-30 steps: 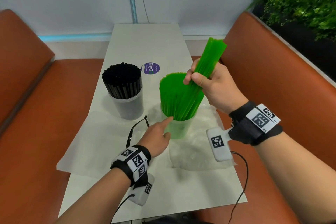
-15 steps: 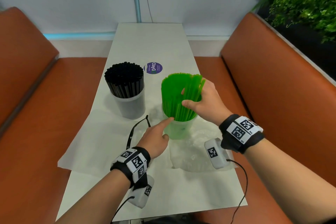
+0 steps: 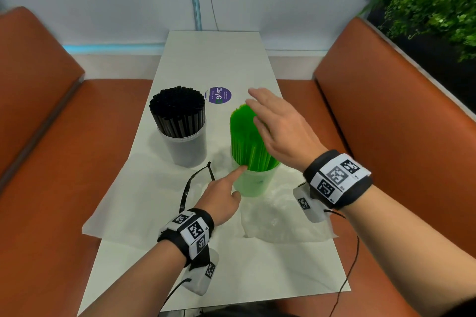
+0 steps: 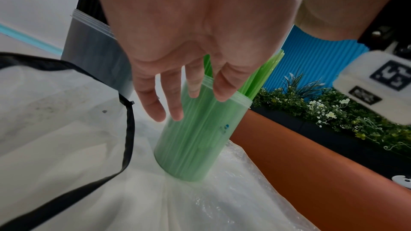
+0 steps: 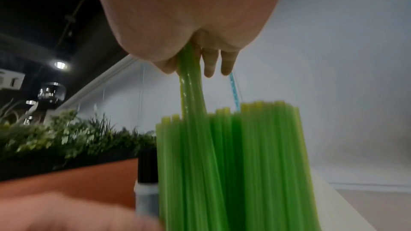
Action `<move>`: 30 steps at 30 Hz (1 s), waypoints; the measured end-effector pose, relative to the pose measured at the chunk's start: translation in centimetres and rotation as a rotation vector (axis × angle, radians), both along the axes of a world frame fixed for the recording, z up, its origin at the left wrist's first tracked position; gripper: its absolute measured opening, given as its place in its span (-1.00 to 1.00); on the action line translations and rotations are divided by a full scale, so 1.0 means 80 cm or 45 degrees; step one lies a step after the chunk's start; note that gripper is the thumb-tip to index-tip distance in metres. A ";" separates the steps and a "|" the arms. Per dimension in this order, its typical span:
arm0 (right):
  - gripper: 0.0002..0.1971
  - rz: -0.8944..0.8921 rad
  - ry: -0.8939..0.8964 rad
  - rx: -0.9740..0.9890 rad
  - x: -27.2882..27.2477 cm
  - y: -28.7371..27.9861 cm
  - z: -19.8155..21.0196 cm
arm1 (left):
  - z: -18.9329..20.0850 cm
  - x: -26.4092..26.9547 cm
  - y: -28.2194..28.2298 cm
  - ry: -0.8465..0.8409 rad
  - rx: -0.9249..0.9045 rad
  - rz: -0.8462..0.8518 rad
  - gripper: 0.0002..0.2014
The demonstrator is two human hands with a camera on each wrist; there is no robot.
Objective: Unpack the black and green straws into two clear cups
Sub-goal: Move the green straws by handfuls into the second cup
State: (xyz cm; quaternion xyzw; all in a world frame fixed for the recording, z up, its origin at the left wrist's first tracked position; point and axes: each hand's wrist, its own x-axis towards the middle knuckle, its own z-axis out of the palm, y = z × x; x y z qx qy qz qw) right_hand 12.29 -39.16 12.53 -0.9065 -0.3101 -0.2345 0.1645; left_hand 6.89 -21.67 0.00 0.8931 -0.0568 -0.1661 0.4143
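Right hand [image 3: 279,128] fingers flat, we press bright green plastic straws [image 3: 244,139] | left hand [image 3: 221,198] relaxed, our forefinger touching clear plastic cup [image 3: 253,183] rim | black straws [image 3: 177,110] cupped alongside

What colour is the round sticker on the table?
Purple with white lettering, the sticker shows best in the head view.

Open table [image 3: 213,59] beyond black straws [image 3: 177,113] and green straws [image 3: 244,141].
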 end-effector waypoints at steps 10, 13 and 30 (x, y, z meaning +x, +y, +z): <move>-0.18 -0.298 0.271 -0.649 -0.004 0.008 -0.037 | 0.000 0.001 -0.002 -0.029 0.034 0.022 -0.31; -0.20 -0.305 0.270 -0.536 0.003 0.011 -0.033 | -0.001 0.000 -0.001 -0.030 0.046 0.011 -0.31; -0.29 -0.365 0.425 -0.452 0.016 0.020 -0.044 | 0.003 0.001 0.000 -0.035 0.041 0.004 -0.33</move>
